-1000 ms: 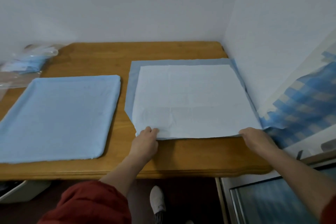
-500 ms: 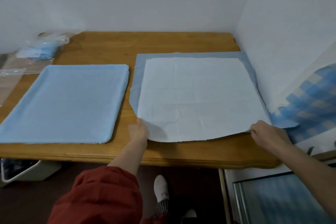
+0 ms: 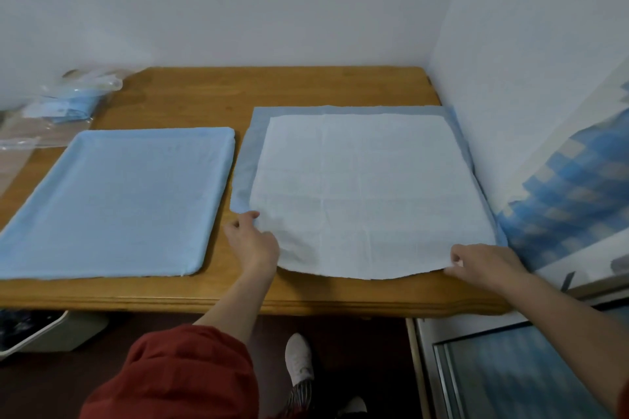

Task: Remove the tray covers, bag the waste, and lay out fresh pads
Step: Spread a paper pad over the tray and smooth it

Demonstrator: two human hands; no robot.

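A white pad with a blue border (image 3: 367,187) lies on the right half of the wooden table (image 3: 211,95). Its near edge is lifted and curves over the table's front. My left hand (image 3: 252,241) holds the pad's near left corner, with the fingers tucked under it. My right hand (image 3: 483,262) pinches the near right corner. A light blue covered tray (image 3: 115,201) lies flat on the left half of the table.
A clear plastic bag with blue folded items (image 3: 73,99) sits at the table's back left. A white bin (image 3: 41,330) stands on the floor under the table's left side. White walls close the back and right. A blue checked cloth (image 3: 571,187) hangs at right.
Both hands have drawn the pad's near edge toward me and raised it; my left hand slid from on top of the corner to under it.
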